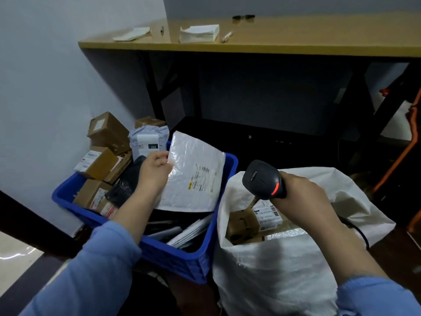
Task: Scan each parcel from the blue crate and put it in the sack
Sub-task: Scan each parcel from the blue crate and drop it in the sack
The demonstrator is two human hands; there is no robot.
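My left hand (153,172) grips the left edge of a white padded mailer (196,174) and holds it tilted above the blue crate (182,258), label side facing me. My right hand (303,199) grips a black barcode scanner (262,179) with a red light glowing on its back; the scanner's head points left toward the mailer. Below the scanner stands the open white sack (273,270), with cardboard boxes (243,224) and a labelled parcel (267,212) inside. The crate holds brown boxes, a black bag and flat mailers.
Brown boxes (107,131) and a grey poly mailer (149,142) pile up at the crate's far left against the wall. A wooden desk (250,44) with papers and a pen stands behind, dark space under it. Orange frame (407,144) at the right.
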